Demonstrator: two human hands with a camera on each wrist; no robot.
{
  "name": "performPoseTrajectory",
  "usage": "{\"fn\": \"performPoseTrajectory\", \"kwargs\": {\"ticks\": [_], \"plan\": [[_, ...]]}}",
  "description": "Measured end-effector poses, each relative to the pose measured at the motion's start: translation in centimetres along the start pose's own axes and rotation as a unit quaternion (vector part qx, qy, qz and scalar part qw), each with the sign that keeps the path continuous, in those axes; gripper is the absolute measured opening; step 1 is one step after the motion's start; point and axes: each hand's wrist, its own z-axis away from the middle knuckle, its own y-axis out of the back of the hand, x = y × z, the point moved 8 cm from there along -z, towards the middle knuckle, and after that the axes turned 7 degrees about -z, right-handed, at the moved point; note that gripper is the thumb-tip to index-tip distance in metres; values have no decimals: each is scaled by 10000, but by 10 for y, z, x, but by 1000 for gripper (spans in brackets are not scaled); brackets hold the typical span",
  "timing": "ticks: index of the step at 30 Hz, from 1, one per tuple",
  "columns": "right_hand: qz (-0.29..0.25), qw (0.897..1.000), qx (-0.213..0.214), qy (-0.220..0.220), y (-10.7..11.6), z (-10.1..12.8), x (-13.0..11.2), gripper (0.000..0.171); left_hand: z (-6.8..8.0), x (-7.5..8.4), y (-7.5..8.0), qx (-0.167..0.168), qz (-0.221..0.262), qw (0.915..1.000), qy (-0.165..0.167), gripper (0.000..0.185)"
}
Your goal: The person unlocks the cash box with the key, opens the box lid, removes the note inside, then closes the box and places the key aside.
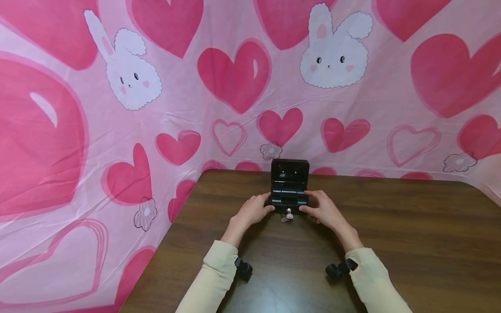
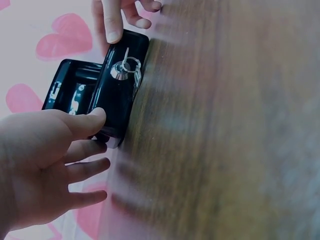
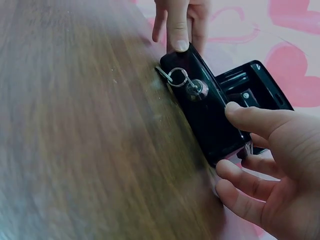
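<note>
A small black cash box (image 1: 289, 208) sits on the table with its lid (image 1: 290, 172) raised at the back. Its front wall holds a round silver lock (image 2: 119, 71) with a key in it, and a ring (image 3: 177, 77) carries another key. My left hand (image 1: 254, 209) grips the box's left end, its thumb (image 2: 96, 119) on the front edge and lower fingers spread beside it. On the opposite end my right hand (image 1: 324, 210) holds the box, thumb (image 3: 237, 111) at the front corner, other fingers loosely bent by the side. The head view shows a divided interior, its contents too small to tell.
The brown wooden table (image 1: 411, 243) extends to both sides of the box and towards me. Behind and to the left hangs a pink cloth (image 1: 242, 26) with hearts and rabbits. Black wrist cameras (image 1: 244, 269) are strapped below both hands.
</note>
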Motion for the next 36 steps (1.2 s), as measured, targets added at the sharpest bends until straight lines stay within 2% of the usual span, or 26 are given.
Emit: {"fn": "performPoseTrajectory", "kwargs": {"ticks": [14, 26, 36], "plan": [[243, 9995, 116, -146, -3, -4, -4, 67, -5, 0, -1, 64, -145, 9999, -55, 58], [-128, 9992, 69, -360, -4, -4, -3, 61, -3, 2, -2, -36, -69, 10000, 39, 57], [-80, 9992, 105, -367, -2, -5, -3, 59, -2, 1, -1, -16, -158, 9999, 58, 56]]}}
